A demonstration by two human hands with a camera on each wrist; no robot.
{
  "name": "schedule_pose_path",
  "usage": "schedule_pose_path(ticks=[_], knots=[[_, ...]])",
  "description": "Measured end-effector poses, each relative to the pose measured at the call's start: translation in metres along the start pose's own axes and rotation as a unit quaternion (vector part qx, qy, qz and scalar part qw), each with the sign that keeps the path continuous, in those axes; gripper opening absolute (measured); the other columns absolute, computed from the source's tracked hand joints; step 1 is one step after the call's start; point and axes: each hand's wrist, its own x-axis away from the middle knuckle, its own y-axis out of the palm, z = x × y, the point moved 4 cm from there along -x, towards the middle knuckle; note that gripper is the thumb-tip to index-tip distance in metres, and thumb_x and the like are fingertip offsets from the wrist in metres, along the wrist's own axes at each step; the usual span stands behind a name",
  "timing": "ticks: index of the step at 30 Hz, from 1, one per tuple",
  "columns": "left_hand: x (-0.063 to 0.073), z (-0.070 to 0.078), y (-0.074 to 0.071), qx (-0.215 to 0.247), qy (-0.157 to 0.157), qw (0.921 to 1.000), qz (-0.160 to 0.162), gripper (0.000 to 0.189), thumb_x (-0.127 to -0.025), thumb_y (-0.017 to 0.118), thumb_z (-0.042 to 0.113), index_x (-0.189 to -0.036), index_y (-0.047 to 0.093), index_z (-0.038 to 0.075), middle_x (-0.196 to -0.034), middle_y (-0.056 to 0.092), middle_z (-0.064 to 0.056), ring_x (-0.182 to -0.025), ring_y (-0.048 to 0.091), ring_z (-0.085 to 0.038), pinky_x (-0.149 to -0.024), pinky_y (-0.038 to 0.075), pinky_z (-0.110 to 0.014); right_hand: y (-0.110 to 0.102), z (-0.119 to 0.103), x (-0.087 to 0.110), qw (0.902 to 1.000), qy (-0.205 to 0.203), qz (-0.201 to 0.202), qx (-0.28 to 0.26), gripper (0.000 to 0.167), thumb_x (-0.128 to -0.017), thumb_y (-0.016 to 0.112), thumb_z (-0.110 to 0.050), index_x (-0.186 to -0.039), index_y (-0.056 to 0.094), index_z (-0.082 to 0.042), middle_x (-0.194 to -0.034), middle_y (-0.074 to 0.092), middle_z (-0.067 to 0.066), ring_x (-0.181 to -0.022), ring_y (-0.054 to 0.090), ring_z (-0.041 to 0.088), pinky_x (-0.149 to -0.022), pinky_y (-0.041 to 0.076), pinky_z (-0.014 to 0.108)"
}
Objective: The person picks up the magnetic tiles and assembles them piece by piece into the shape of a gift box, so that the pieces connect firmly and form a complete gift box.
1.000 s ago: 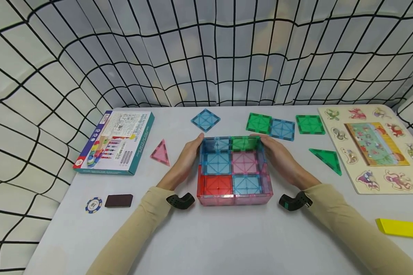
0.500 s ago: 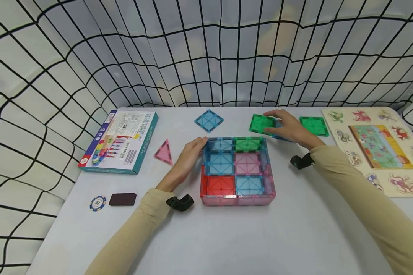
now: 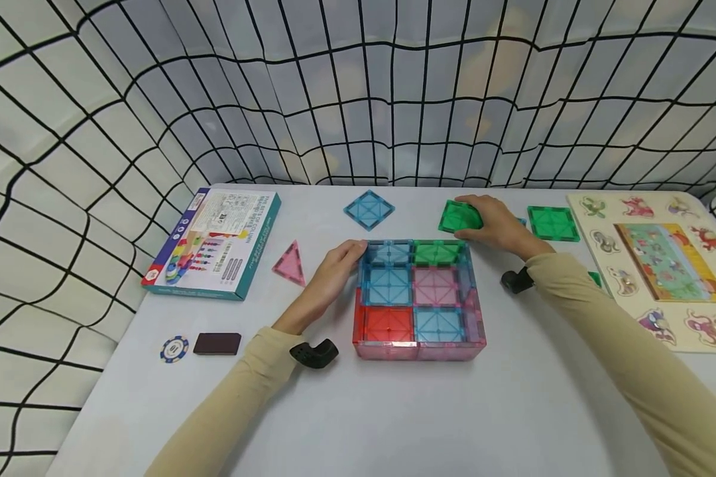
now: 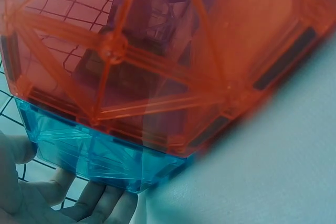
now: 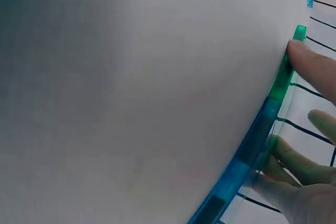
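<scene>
From the head view, a green square tile (image 3: 458,215) is seen pinched between thumb and fingers of the right hand (image 3: 495,225), just past the back right corner of the open-topped tile box (image 3: 388,351). The blue tile (image 5: 226,187) next to it is almost totally covered by that hand up there, but in the right wrist view it can be spotted butted edge to edge against the green one. The left hand (image 3: 328,275) is laid loosely at the box's back left corner, fingers relaxed. In the left wrist view the outer wall is shown up close: a big red panel (image 4: 247,51), then a blue panel (image 4: 105,156) touched by the fingertips. The coloured floor, though, is only shown properly from above. A green triangle (image 3: 595,278) is mostly blocked by the right sleeve (image 3: 591,318), beside the puzzle board (image 3: 662,265). Off to the left, a printed carton (image 3: 209,242), a pink triangle (image 3: 290,264), a chip (image 3: 174,349) and a dark block (image 3: 217,343) can be seen.
</scene>
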Motion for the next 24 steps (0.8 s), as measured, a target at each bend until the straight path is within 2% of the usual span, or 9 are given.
schedule_pose_path(ticks=[5,9,12,14,19,24], knots=[[0.0,0.001,0.001,0.001,0.007,1.0,-0.002,0.049,-0.114,0.038,0.033,-0.141,0.054,-0.005,-0.144,0.055,-0.021,-0.142,0.047,-0.034,-0.122,0.034,-0.051,-0.004,0.0,0.003,0.9995,0.011,0.029,0.002,0.076,-0.091,0.083,-0.018,-0.151,0.044,0.008,-0.146,0.053,0.036,-0.136,0.049,0.051,-0.112,0.04,0.063],[0.0,0.001,0.0,-0.001,0.006,1.0,-0.005,0.049,-0.114,0.038,0.034,-0.14,0.054,-0.004,-0.144,0.055,-0.021,-0.143,0.047,-0.034,-0.122,0.034,-0.051,-0.008,0.005,0.005,0.9967,0.028,0.072,-0.024,0.074,-0.088,0.086,-0.021,-0.145,0.048,0.006,-0.142,0.057,0.034,-0.134,0.054,0.049,-0.109,0.043,0.063],[-0.001,0.001,0.0,-0.001,0.006,1.0,-0.007,0.05,-0.114,0.037,0.034,-0.142,0.053,-0.004,-0.145,0.055,-0.022,-0.143,0.047,-0.035,-0.122,0.034,-0.051,-0.012,0.009,0.007,0.9909,0.046,0.103,-0.073,0.068,-0.089,0.085,-0.023,-0.142,0.051,0.005,-0.141,0.06,0.031,-0.131,0.057,0.047,-0.107,0.046,0.063],[-0.001,0.001,0.0,0.001,0.006,0.9999,-0.008,0.05,-0.114,0.037,0.034,-0.142,0.052,-0.005,-0.145,0.055,-0.022,-0.143,0.046,-0.035,-0.122,0.034,-0.052,-0.016,0.012,0.009,0.9833,0.066,0.118,-0.122,0.065,-0.092,0.082,-0.026,-0.14,0.051,0.003,-0.139,0.062,0.029,-0.131,0.058,0.044,-0.106,0.047,0.06],[0.0,0.001,0.0,0.003,0.004,0.9999,-0.009,0.051,-0.114,0.037,0.035,-0.142,0.052,-0.005,-0.145,0.054,-0.023,-0.143,0.046,-0.036,-0.122,0.034,-0.052,-0.023,0.02,0.017,0.9543,0.12,0.132,-0.24,0.064,-0.096,0.077,-0.035,-0.142,0.046,-0.003,-0.142,0.062,0.023,-0.131,0.059,0.03,-0.109,0.045,0.05],[0.0,0.001,-0.001,0.001,0.004,0.9999,-0.011,0.051,-0.115,0.037,0.035,-0.142,0.052,-0.005,-0.145,0.054,-0.023,-0.143,0.046,-0.036,-0.122,0.033,-0.052,-0.024,0.023,0.026,0.9329,0.128,0.126,-0.312,0.064,-0.098,0.075,-0.034,-0.146,0.041,-0.007,-0.144,0.06,0.018,-0.118,0.061,0.01,-0.109,0.043,0.043]])
